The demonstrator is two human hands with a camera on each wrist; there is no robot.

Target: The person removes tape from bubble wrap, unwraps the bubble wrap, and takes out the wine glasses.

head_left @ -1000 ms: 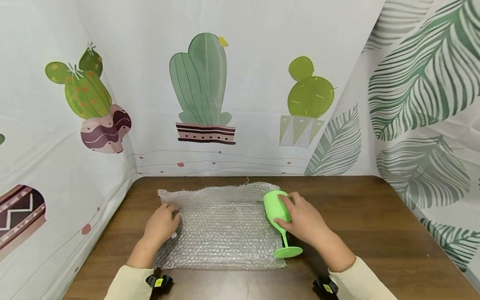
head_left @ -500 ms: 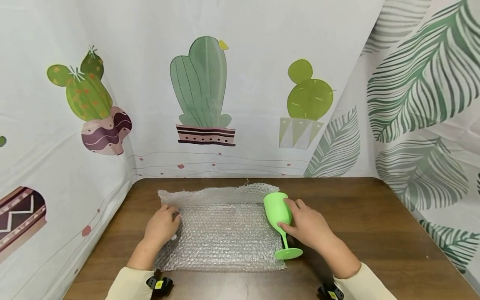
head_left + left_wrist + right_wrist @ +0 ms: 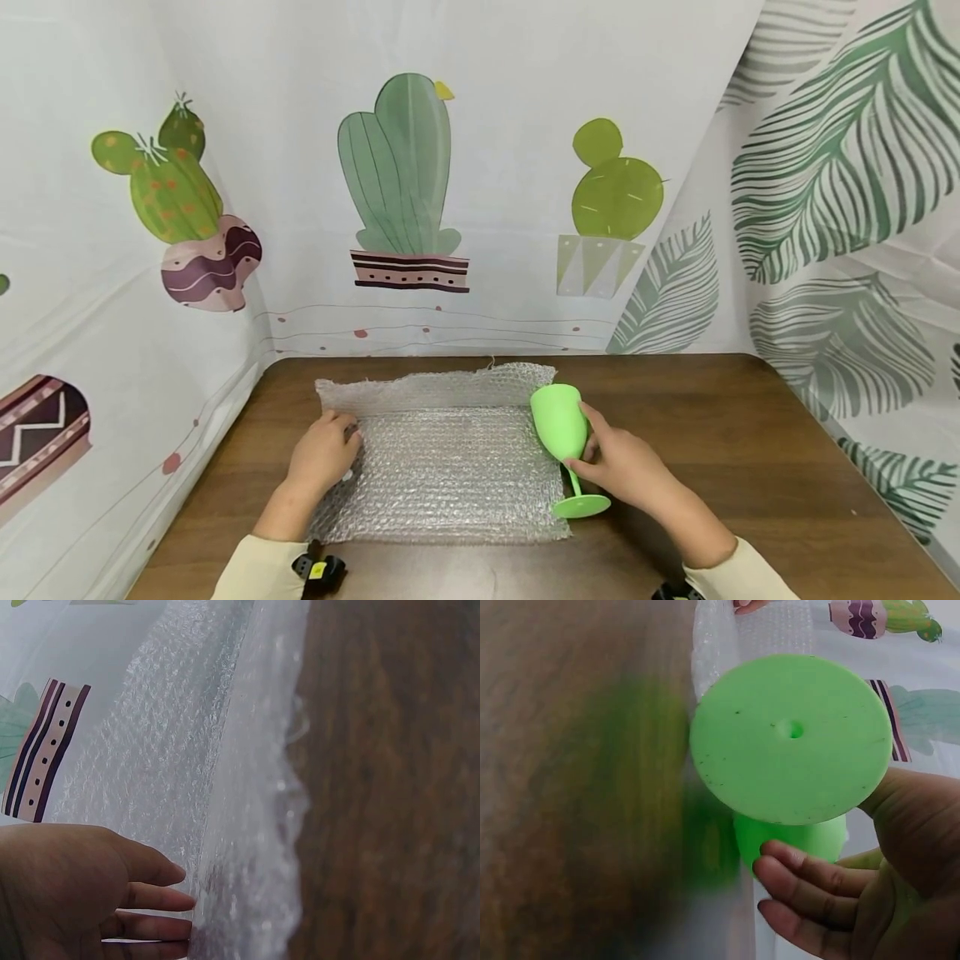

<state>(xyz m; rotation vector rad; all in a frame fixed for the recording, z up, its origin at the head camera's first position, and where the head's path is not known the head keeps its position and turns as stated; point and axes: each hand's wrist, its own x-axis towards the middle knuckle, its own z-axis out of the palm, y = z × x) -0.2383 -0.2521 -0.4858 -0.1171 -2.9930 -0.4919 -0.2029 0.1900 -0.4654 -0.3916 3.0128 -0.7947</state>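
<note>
A sheet of clear bubble wrap (image 3: 450,467) lies on the table, its far edge folded over or curled up. At its left edge rests my left hand (image 3: 325,454); in the left wrist view its fingers (image 3: 157,896) are fairly straight and their tips touch the wrap. Over the sheet's right edge, my right hand (image 3: 626,462) holds a bright green goblet (image 3: 559,421) from the right side, round the lower bowl and upper stem. The goblet tilts, bowl away from me. In the right wrist view the round base (image 3: 795,772) faces the camera and hides part of the bowl.
The brown wooden table (image 3: 720,442) extends to the right of the goblet and in front of the wrap. A white cloth backdrop (image 3: 510,167) printed with cacti and leaves hangs behind and along the sides.
My right hand and the goblet have shifted slightly right, and the hand has slid a little lower on the goblet. My left hand and the bubble wrap stay nearly still.
</note>
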